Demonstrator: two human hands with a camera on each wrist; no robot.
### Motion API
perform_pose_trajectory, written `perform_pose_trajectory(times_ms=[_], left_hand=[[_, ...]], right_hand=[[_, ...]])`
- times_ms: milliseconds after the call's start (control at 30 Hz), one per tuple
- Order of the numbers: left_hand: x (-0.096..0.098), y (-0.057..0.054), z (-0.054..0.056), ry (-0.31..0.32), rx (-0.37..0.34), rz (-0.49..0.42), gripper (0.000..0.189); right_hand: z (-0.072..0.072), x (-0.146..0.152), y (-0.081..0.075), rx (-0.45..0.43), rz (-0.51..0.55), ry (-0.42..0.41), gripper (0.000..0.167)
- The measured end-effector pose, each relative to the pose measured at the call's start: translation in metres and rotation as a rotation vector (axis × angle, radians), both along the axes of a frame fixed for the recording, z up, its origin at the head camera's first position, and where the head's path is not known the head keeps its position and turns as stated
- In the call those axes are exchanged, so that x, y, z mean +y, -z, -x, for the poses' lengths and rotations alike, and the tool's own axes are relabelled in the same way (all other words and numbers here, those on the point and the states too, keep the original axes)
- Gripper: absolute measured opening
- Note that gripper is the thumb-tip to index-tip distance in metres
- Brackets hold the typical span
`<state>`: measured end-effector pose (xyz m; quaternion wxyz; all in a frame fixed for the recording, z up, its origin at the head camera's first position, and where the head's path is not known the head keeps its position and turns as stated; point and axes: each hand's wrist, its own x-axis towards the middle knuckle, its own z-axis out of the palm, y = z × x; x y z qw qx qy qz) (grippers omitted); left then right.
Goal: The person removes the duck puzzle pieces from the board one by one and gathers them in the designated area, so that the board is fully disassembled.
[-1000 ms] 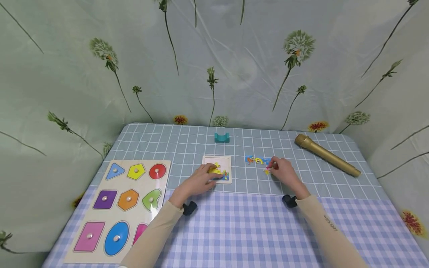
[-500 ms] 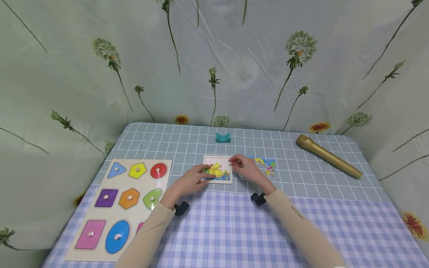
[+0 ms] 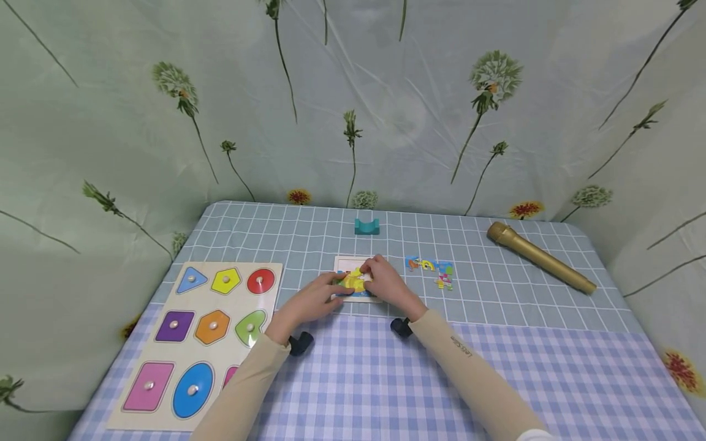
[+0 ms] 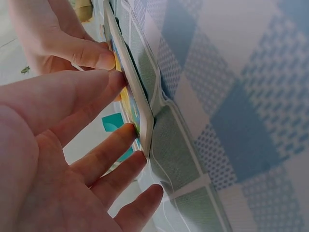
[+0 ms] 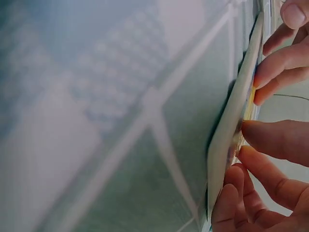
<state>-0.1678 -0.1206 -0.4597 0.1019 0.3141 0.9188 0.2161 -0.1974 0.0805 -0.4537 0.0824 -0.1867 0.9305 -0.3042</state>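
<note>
A small square jigsaw puzzle tray (image 3: 349, 257) with a pale wooden rim lies flat in front of me, partly filled with yellow, blue and green pieces. My left hand (image 3: 313, 299) comes from the left, its fingers stretched out and fingertips resting on the tray's left part and the yellow pieces (image 3: 353, 280). From the right, my right hand (image 3: 386, 283) reaches over the tray. Its thumb and index finger pinch a puzzle piece (image 5: 237, 146) close over the puzzle, mostly hidden by the fingers. Several loose puzzle pieces (image 3: 427, 264) lie right of the tray.
On the left lies a large wooden shape board (image 3: 209, 294) with knobbed coloured shapes, partly under my left forearm. A teal curved block (image 3: 366, 227) stands behind the tray. A gold microphone (image 3: 540, 257) lies at the back right. Dandelion-patterned cloth (image 3: 408, 122) rises behind the table.
My right hand has moved left from the loose pieces to the tray with a puzzle piece. My left hand has shifted slightly left on the tray, and the view has shifted a little.
</note>
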Motion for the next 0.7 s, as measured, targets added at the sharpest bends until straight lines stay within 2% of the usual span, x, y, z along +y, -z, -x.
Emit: perform_pose_trajectory(times_ms=[100,300,533,700], left_hand=[[0.001,-0.001,-0.001,-0.001,-0.005,-0.005,0.032],[0.002,-0.003,-0.001,-0.010,-0.016,-0.007,0.030],[0.003,-0.004,-0.001,-0.008,-0.030,0.006,0.031],[0.003,-0.005,-0.002,-0.014,-0.032,-0.010,0.031]], right_hand=[[0.002,0.000,0.000,-0.014,0.031,0.006,0.020],[0.008,-0.001,0.003,-0.019,0.162,0.046,0.010],[0.012,0.006,0.003,-0.062,0.320,0.076,0.016],[0.012,0.027,-0.001,-0.122,0.391,0.095,0.019]])
